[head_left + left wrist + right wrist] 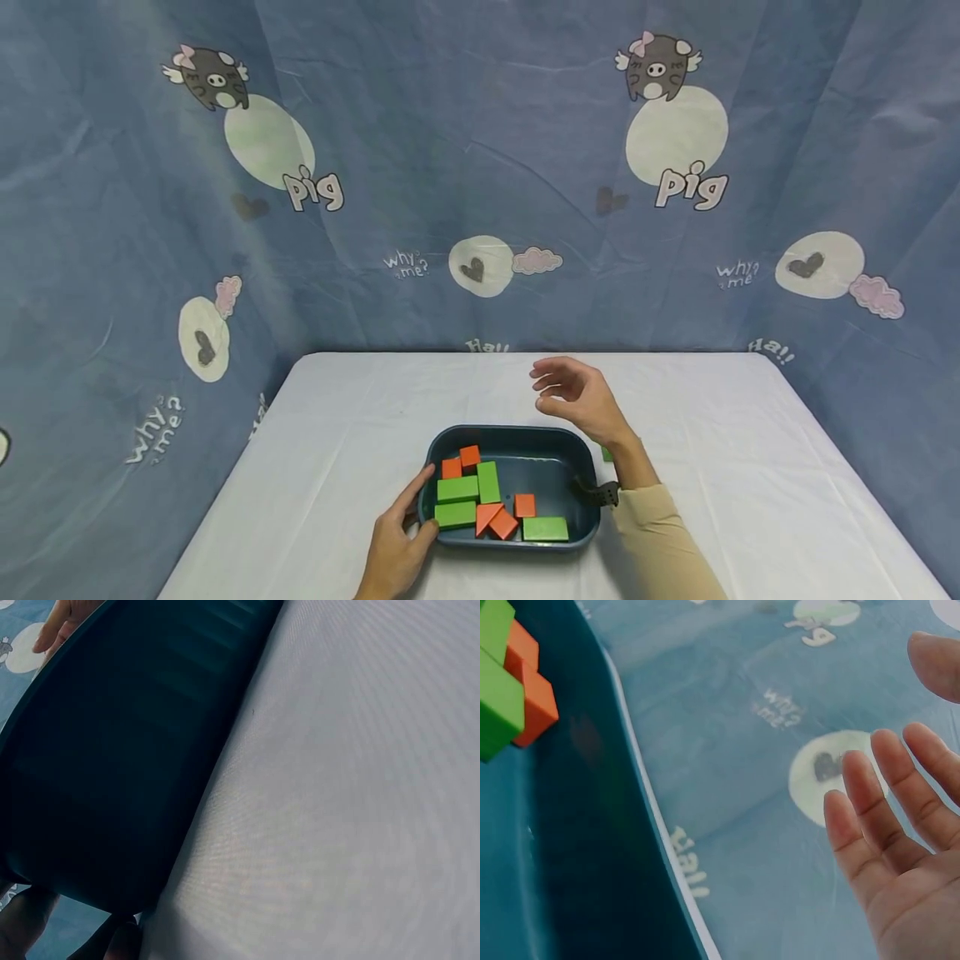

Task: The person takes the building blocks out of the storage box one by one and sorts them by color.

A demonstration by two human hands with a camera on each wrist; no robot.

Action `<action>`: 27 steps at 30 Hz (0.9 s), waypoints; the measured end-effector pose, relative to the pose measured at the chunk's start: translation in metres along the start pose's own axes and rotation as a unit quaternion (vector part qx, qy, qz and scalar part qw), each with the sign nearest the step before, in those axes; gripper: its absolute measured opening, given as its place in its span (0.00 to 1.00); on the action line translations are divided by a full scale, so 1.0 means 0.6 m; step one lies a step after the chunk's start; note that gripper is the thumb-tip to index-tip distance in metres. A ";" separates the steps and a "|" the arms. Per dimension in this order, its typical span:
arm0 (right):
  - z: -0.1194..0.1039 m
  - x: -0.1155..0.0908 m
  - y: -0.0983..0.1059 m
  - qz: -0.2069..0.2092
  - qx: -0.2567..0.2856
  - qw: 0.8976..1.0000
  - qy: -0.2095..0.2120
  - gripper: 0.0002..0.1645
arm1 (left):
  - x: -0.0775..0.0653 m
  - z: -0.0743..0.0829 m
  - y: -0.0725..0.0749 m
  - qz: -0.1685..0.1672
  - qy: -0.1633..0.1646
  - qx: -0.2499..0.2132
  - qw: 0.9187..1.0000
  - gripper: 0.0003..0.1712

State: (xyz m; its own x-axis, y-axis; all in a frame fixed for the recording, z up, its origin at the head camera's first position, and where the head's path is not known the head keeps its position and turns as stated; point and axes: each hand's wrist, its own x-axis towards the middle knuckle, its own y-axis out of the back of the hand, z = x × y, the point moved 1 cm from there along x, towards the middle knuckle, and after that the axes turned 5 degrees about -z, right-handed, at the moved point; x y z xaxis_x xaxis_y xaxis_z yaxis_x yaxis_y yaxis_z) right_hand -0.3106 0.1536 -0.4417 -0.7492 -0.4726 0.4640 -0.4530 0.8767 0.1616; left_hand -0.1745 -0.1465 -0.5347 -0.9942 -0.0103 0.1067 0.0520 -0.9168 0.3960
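Observation:
A dark teal tray (546, 475) stands on the white table with several green and orange blocks in it. My left hand (397, 537) holds the tray's left end, thumb at the near corner and a finger along the rim further back. In the left wrist view, fingertips (120, 941) show at the tray's end. Raised beyond the tray's far right corner, my right hand (577, 400) is empty, its fingers loosely bent and the thumb apart. From the right wrist, its palm and spread fingers (922, 810) appear beside the tray wall.
Green blocks (457, 489) and orange blocks (525, 505) lie along the tray's left and near sides. Another green block (607, 454) sits on the table (750, 500), partly behind the right forearm. A blue patterned cloth (480, 167) hangs behind.

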 end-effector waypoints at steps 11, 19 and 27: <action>0.017 0.013 -0.032 -0.021 0.015 1.000 0.004 0.29 | 0.002 -0.003 0.000 0.000 0.005 -0.007 1.000 0.40; 0.032 0.019 -0.061 -0.052 0.019 0.998 -0.011 0.28 | 0.002 -0.008 0.001 -0.007 -0.004 -0.006 1.000 0.40; 0.042 0.022 -0.078 -0.088 0.025 0.995 -0.036 0.28 | 0.002 -0.011 0.004 -0.010 -0.026 -0.022 0.999 0.41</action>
State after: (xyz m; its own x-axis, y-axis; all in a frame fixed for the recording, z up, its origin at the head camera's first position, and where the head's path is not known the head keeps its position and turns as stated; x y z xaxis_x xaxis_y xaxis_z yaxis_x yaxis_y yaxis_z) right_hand -0.3115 0.1044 -0.4652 -0.6882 -0.6255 0.3677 -0.6025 0.7750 0.1907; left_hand -0.1762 -0.1515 -0.5395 -0.9887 0.0281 0.1471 0.0266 -0.9335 0.3576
